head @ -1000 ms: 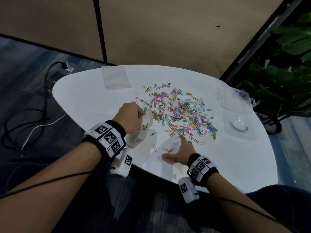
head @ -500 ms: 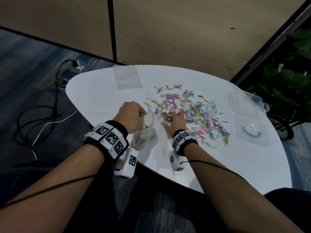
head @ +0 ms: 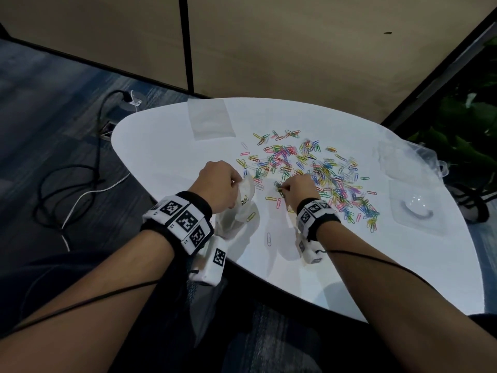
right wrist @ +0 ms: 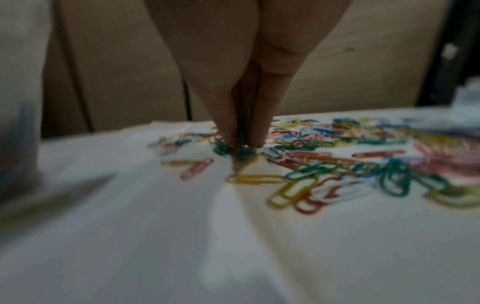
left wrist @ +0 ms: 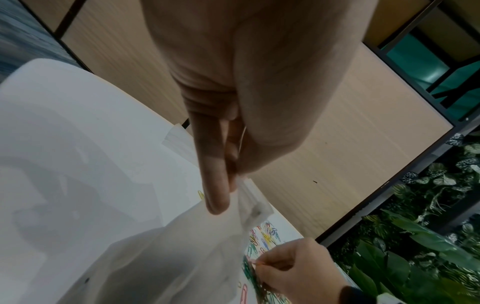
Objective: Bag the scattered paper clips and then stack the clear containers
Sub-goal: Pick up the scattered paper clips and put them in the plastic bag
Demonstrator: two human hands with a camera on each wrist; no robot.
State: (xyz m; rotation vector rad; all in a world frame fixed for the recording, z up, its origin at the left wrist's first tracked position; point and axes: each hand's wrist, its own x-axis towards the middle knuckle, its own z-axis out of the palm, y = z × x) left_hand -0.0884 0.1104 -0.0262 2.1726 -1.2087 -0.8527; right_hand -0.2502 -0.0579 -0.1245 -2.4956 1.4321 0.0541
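Several coloured paper clips [head: 317,170] lie scattered across the middle of the white table [head: 166,146]. My left hand [head: 219,184] pinches the mouth of a clear plastic bag [head: 243,203] just left of the pile; in the left wrist view the bag [left wrist: 182,246] hangs below the fingers [left wrist: 215,185]. My right hand [head: 298,185] pinches a small bunch of green clips [right wrist: 233,147] at the pile's near-left edge, fingertips [right wrist: 255,135] down on the table. Clear containers [head: 415,204] sit at the table's right edge.
A second flat clear bag [head: 209,119] lies at the far side of the table. More clear plastic [head: 403,160] is heaped at the right rim. Cables [head: 80,173] trail on the floor to the left. Plants [head: 468,125] stand to the right.
My right hand moved from the near table edge up and left to the pile's near-left edge and pinched clips there. The left hand kept holding the bag.
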